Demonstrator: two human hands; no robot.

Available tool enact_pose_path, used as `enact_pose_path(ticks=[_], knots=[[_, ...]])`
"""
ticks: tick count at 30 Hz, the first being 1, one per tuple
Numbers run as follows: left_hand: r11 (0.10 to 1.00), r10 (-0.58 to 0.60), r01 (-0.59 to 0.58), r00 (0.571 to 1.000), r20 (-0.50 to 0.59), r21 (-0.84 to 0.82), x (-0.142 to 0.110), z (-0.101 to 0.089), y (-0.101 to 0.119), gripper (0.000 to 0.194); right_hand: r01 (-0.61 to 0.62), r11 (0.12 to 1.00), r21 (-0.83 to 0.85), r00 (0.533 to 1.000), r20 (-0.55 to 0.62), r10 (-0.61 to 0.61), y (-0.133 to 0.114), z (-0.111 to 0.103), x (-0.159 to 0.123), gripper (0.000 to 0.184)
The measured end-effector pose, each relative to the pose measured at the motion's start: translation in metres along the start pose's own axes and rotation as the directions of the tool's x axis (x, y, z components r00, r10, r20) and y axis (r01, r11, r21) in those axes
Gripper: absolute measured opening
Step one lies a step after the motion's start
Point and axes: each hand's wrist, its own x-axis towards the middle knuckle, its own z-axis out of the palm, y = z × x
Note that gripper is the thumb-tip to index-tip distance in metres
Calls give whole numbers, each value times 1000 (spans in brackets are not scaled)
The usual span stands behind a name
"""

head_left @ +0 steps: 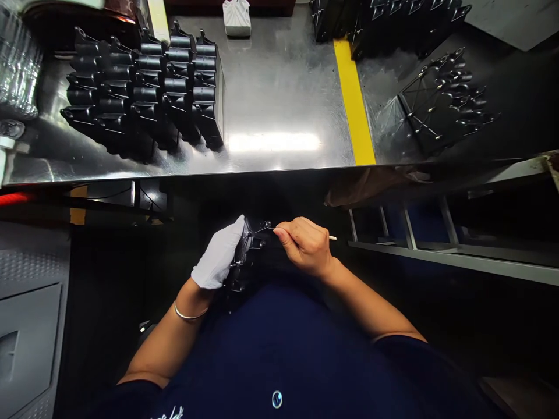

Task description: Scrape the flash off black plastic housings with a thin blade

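My left hand (219,254) wears a white glove and is wrapped around a black plastic part (247,256), holding it in my lap below the table's edge. My bare right hand (305,245) pinches a thin stick-like tool (332,237), whose metal tip touches the top of the part near small clear fittings. A thin bangle circles my left wrist.
A shiny steel table (279,105) lies ahead with a yellow stripe (354,105). Rows of black plastic parts (148,93) stand at its left. More black parts (441,99) lie right of the stripe and at the far edge. A white object (237,17) sits at the back. Metal shelving (437,244) is at right.
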Motion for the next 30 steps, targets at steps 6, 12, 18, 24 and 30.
enact_pose_path(ticks=[6, 12, 18, 24, 30], knots=[[999, -34, 34, 999, -17, -1, -1, 2, 1, 43, -6, 1000, 4, 1000, -18, 6, 0, -1, -1, 21], [999, -33, 32, 998, -47, -21, -1, 2, -5, 43, -40, 998, 41, 999, 23, 39, -5, 2, -5, 26], [1000, -8, 11, 992, -123, 18, -3, 3, -8, 45, -103, 924, 369, 986, 162, 45, -4, -2, -5, 27], [991, 115, -91, 953, -281, 97, -9, 5, 1, 41, -54, 898, 437, 991, 136, -7, -3, -10, 1, 24], [987, 156, -138, 936, -317, 79, -11, 4, 0, 37, -122, 891, 436, 958, 287, -10, -6, -17, 3, 26]])
